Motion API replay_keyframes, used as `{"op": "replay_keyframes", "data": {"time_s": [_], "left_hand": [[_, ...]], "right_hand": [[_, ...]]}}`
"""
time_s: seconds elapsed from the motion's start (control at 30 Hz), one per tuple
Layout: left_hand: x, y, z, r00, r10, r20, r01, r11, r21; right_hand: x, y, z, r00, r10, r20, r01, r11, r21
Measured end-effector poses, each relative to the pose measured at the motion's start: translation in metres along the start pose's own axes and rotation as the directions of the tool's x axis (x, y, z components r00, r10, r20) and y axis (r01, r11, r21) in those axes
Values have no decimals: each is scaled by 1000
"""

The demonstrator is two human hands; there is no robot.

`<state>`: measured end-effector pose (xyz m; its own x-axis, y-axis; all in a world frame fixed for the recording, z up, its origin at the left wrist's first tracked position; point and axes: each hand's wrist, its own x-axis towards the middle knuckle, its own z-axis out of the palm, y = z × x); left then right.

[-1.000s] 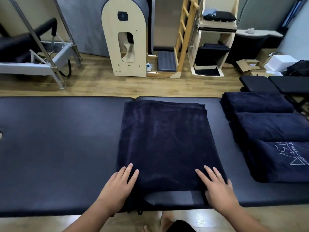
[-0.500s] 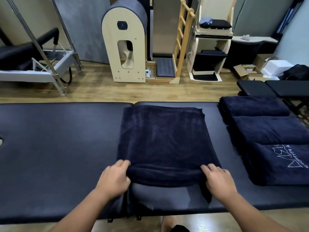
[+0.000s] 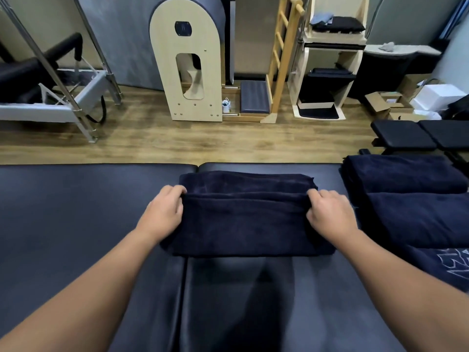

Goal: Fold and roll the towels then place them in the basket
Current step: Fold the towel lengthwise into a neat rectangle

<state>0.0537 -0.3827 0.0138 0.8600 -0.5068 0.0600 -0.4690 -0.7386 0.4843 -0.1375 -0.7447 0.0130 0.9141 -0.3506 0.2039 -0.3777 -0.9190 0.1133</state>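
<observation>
Towel (image 3: 248, 219), dark navy, mid-surface (image 3: 76, 224), near edge carried up toward far edge. Left hand (image 3: 162, 212) and right hand (image 3: 330, 212) each in narrow grip on 1 upper corner. Step: folding. Next: align edges, release, roll. Basket unseen.

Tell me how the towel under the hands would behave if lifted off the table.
The towel is probably floppy: it bends softly where both hands grip it. Its thick layers suggest some weight. Lifted, the roll would likely sag or unroll.
</observation>
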Motion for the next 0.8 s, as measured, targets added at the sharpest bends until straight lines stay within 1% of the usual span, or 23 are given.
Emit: {"op": "replay_keyframes", "data": {"time_s": [0.07,0.13,0.2,0.27,0.3,0.33,0.37,0.4,0.43,0.47,0.5,0.53,0.57,0.6,0.67,0.8], "left_hand": [[38,2,1,999,-45,13,45,999,22],[73,4,4,994,-112,-5,112,993,48],[106,9,7,978,-195,-73,197,980,16],[123,21,12,958,-235,-162,240,971,13],[126,29,17,956,-229,-184,245,967,69],[121,38,24,966,-196,-169,223,961,161],[110,47,34,985,-144,-97,165,951,261],[94,57,44,995,-103,15,92,937,337],[77,62,55,985,-97,143,33,920,391],[65,64,66,960,-132,249,12,902,432],[57,61,74,929,-189,317,29,893,449],[56,57,79,907,-240,346,74,900,429],[59,53,82,895,-273,354,125,913,388],[65,49,83,887,-292,356,161,921,354],[81,45,83,876,-312,368,191,925,328],[95,43,86,859,-323,397,213,931,297]], "right_hand": [[39,3,2,1000,-13,4,13,1000,-24],[77,3,6,998,-23,67,27,998,-56],[110,0,13,987,-4,161,8,1000,-27],[131,-3,25,975,57,217,-50,998,-38],[137,-6,33,969,96,229,-84,995,-62],[140,-11,39,966,126,227,-109,990,-84],[138,-19,44,967,119,224,-107,992,-66],[131,-29,48,976,75,206,-74,997,-13],[121,-43,48,983,7,183,-21,997,75],[110,-55,49,973,-61,222,25,986,163],[100,-65,48,942,-119,313,44,971,235],[93,-71,51,890,-156,427,33,959,282],[89,-72,55,846,-165,507,11,956,293],[91,-69,60,829,-156,537,-9,956,292],[105,-60,71,833,-122,540,-46,957,287],[131,-51,84,812,-79,579,-113,951,288]]}}
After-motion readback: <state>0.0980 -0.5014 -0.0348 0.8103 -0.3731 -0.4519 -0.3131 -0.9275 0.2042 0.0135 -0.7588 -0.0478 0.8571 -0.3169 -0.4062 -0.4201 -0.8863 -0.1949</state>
